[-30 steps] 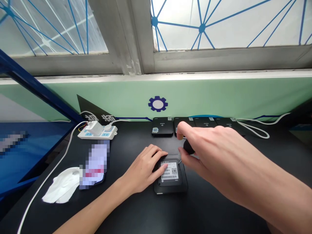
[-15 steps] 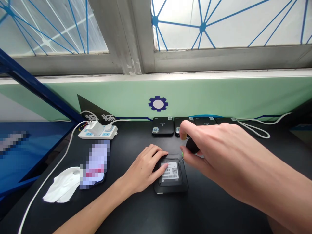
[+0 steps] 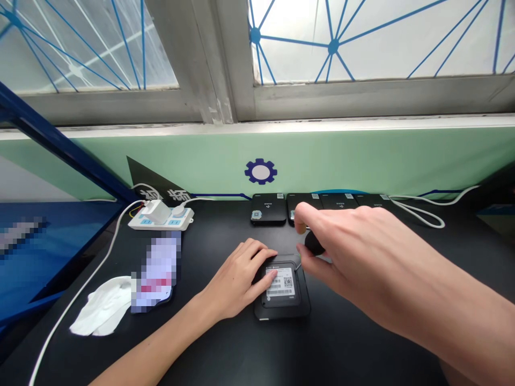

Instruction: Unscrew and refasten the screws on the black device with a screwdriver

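My left hand [image 3: 237,273] lies over a flat black box [image 3: 284,312], its fingers on the upturned underside next to a white barcode label [image 3: 279,284]. The box sits on the black tabletop [image 3: 354,343] with its label facing up. My right hand [image 3: 354,257] pinches a small screwdriver with a dark rounded handle [image 3: 313,244] between thumb and fingers. A thin shaft runs down from it toward the box's right edge. The fingers hide most of the tool, and its tip is hard to see.
Several similar black boxes [image 3: 268,209] line the back of the table against a green wall. To the left are a white power strip [image 3: 161,220] with plugs, a white cable [image 3: 80,273], a white cloth [image 3: 102,305] and a pixelated object [image 3: 155,273].
My right hand and the dark handle shift slightly left and lower compared with half a second ago. My left hand and the black box stay in place.
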Motion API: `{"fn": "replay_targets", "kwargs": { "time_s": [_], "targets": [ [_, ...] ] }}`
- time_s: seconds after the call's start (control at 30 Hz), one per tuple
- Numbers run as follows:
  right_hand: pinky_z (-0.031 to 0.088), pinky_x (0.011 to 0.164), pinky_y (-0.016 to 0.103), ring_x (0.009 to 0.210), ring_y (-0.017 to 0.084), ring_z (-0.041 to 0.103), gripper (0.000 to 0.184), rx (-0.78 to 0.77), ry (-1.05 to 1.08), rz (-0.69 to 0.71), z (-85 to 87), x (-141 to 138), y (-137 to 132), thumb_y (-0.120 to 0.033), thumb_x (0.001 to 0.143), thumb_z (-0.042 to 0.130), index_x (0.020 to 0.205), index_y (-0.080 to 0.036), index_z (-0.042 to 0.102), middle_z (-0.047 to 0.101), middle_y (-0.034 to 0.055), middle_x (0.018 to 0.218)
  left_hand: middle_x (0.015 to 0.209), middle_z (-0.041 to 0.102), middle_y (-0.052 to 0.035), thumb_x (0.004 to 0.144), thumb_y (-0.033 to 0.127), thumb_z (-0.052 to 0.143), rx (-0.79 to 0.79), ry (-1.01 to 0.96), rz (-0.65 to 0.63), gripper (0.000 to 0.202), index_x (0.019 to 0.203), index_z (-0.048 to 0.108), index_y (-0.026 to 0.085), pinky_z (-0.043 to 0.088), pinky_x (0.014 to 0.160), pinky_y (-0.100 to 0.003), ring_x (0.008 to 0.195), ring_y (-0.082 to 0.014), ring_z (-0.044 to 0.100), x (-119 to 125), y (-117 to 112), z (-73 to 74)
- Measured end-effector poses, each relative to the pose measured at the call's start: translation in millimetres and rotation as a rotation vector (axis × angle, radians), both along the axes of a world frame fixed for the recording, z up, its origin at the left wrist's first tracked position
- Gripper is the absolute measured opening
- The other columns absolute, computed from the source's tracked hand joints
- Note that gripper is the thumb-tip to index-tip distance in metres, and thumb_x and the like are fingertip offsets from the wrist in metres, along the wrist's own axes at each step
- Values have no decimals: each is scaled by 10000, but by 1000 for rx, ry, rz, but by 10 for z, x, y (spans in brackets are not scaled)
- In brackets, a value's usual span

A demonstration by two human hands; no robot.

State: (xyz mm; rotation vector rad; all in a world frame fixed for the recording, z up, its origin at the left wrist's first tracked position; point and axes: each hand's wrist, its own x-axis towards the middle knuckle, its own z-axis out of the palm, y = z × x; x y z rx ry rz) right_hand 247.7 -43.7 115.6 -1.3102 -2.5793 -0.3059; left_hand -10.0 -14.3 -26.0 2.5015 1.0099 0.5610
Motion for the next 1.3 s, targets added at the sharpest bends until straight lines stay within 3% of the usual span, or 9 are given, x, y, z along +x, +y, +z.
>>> {"fn": "replay_targets", "kwargs": {
  "time_s": [0.23,0.37,0.47,0.6,0.77,0.97,1.13,1.2,1.3],
  "targets": [
    [228,583,391,628,193,474,132,10,-8,75,5,21,-31,-150,920,607,935,-258,533,553,-24,818,1400,633,-123,1057,376,687,-69,-30,-59,479,1509,566,271,561,1045,-486,1193,-315,629,11,-62,38],
    [206,574,387,523,178,435,123,-109,4,1,5,52,-19,-218,1005,632,926,-264,550,543,-41,695,1519,572,-140,971,401,790,-72,-21,-137,613,1529,564,280,552,1094,-511,1250,-343,615,30,-117,35],
    [198,575,376,508,165,407,169,-139,-1,9,13,46,-21,-156,977,649,909,-262,536,549,-41,682,1532,567,-141,924,440,849,-68,-4,-131,679,1525,573,284,554,1088,-520,1243,-354,614,42,-130,25],
    [229,583,354,616,162,475,234,-150,28,85,21,31,-39,-68,859,641,932,-253,517,609,-29,827,1523,575,-137,905,459,878,-73,-6,-122,728,1539,564,288,557,1084,-513,1246,-355,613,48,-120,19],
    [223,574,363,547,168,416,195,-127,33,12,-58,84,23,-298,1033,651,895,-263,519,500,-57,681,1529,570,-141,917,450,875,-84,-5,-133,721,1540,555,281,547,1094,-514,1256,-354,605,45,-118,25],
    [258,590,347,622,151,476,217,-161,27,80,-44,9,-42,-40,900,649,939,-244,588,621,-25,839,1510,577,-139,919,469,878,-88,-1,-128,744,1558,546,285,559,1084,-519,1228,-352,610,45,-114,41],
    [286,609,368,611,186,504,168,-141,24,-8,-12,17,-98,-130,993,654,901,-248,579,586,-14,738,1495,586,-133,926,469,864,-71,9,-132,757,1585,532,301,570,1077,-502,1235,-349,621,40,-103,36],
    [358,656,364,717,200,591,108,-160,74,-3,-36,68,-95,-137,1021,629,1022,-244,613,653,4,846,1498,587,-131,924,483,859,-61,13,-124,749,1581,543,307,572,1078,-502,1218,-345,630,39,-102,29],
    [451,794,343,916,186,658,329,-226,201,39,-54,100,-85,-110,1002,626,1297,-237,558,695,0,1048,1513,580,-131,931,492,849,-69,15,-122,724,1568,557,312,577,1066,-498,1211,-342,629,39,-105,21]
  ]
}}
